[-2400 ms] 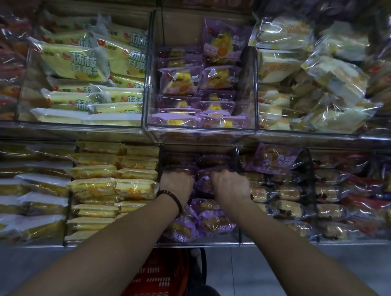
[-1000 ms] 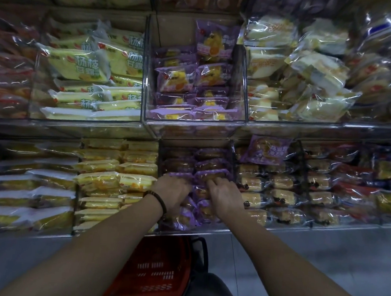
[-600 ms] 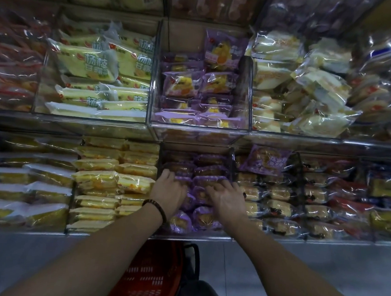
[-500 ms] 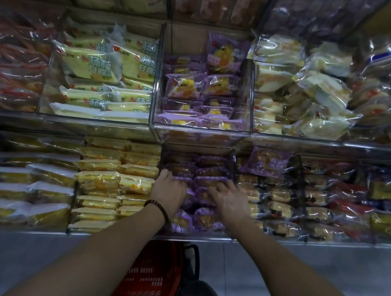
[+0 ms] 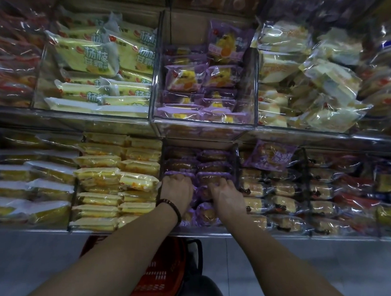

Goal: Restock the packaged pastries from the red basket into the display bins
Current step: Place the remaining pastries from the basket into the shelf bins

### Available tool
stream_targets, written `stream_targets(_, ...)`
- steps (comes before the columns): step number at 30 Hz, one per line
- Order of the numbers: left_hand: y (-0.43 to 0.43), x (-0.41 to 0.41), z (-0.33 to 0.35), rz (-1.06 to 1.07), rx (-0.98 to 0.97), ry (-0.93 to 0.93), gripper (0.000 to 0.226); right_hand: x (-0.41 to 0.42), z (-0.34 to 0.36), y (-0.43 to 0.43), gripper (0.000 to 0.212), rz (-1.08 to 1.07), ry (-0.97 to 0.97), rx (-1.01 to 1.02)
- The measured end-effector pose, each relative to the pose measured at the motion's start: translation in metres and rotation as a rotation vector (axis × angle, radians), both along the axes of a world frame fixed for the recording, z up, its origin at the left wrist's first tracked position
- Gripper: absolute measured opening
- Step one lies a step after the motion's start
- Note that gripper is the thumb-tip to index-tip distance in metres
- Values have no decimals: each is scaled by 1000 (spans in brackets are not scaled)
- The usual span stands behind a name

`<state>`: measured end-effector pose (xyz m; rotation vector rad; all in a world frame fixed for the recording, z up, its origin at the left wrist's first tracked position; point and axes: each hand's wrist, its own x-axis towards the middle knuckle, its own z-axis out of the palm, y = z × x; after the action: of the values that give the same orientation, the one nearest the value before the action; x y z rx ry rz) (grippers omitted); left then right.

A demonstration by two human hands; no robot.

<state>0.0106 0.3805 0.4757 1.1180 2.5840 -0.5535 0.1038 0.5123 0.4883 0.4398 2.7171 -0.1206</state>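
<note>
Purple packaged pastries (image 5: 209,214) fill the lower middle display bin (image 5: 235,164) in rows. My left hand (image 5: 176,189), with a dark bead bracelet on the wrist, has its fingers curled over the top edge of a purple packet (image 5: 189,174) in the middle row. My right hand (image 5: 227,196) is beside it, fingers bent onto the neighbouring purple packet (image 5: 207,178). The red basket (image 5: 160,277) stands on the floor below the shelf between my forearms; its contents are hidden.
Yellow packets (image 5: 118,177) fill the bin to the left, brown-filled clear packets (image 5: 278,204) the bin to the right. The upper shelf holds a clear bin of purple packs (image 5: 206,79) between yellow and pale packs. Grey floor (image 5: 20,262) lies below.
Both hands have moved from the front packets deeper into the purple bin and now curl over packets in the middle row. The view has shifted slightly.
</note>
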Motion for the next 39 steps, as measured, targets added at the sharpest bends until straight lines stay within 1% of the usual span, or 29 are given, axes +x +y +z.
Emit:
stream_targets(2,-3,1,-4,-19,26,23,32,-1,-7,2,39,-20,3,-18)
stream_targets(6,-7,-1,-10,-29,64,64,29,-5,-10,4,30,-6,6,-16)
stream_targets(9,-6,-4,-9,-56,69,43,32,-1,-11,5,35,-17,35,-2)
stream_targets(11,-11,-5,-7,-51,100,-18,34,2,-14,7,40,-31,42,-33)
stream_targets(13,-17,-6,-2,-9,185,-107,42,7,-14,7,47,-57,76,-77)
stream_targets(15,-22,-6,9,31,291,-183,48,13,-10,6,53,-64,156,-72)
stream_targets(18,-31,-1,27,-40,403,-184,41,29,-3,3,52,27,243,-10)
stream_targets(20,-42,5,33,-145,371,-192,42,41,0,-1,59,82,207,2)
stream_targets(23,-61,13,32,-280,240,-216,58,53,-2,-5,70,127,64,8)
stream_targets(25,-66,13,26,-318,191,-185,68,54,-4,-8,68,158,17,31)
stream_targets(28,-63,13,18,-288,181,-156,70,50,-8,-11,61,171,-3,48)
stream_targets(31,-58,16,11,-276,100,-147,67,47,-12,-14,59,158,-26,78)
stream_targets(34,-59,20,7,-277,7,-125,57,45,-14,-14,60,157,-22,117)
stream_targets(39,-45,25,11,-204,-117,10,43,34,-9,-12,66,120,6,169)
